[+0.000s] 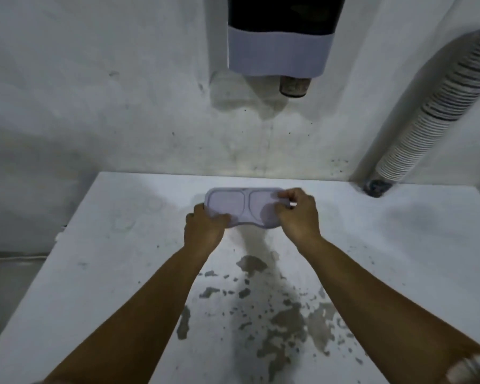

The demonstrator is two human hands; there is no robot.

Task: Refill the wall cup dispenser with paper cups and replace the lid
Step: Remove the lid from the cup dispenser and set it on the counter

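1. Lid, pale lilac with two recessed panels, sits near the middle of the counter's back edge, gripped at both ends. I can't tell if it rests flat or is just lifted.

2. Left hand takes the near-left corner, fingers curled under the end and thumb pressing on top. Right hand takes the right end, fingers clamped over the far rim. A two-ended hold makes sense here: the lid is long and shallow, and this keeps it level.

3. Wall cup dispenser hangs on the wall straight above the lid, dark body over a pale collar, with one cup bottom poking out below. Its top is out of frame, so I can't say how full it is.

4. Sleeve of paper cups leans against the wall at the counter's back right corner, foot on the counter, well apart from the hands. Likely parked there to keep it within reach but out of the way.

5. Room to move: the counter's left edge falls away well to the left of the lid, with open surface between. Chipped, flaking paint covers the front middle. The path straight up to the dispenser looks unobstructed; the wall close behind the lid is the tight side.
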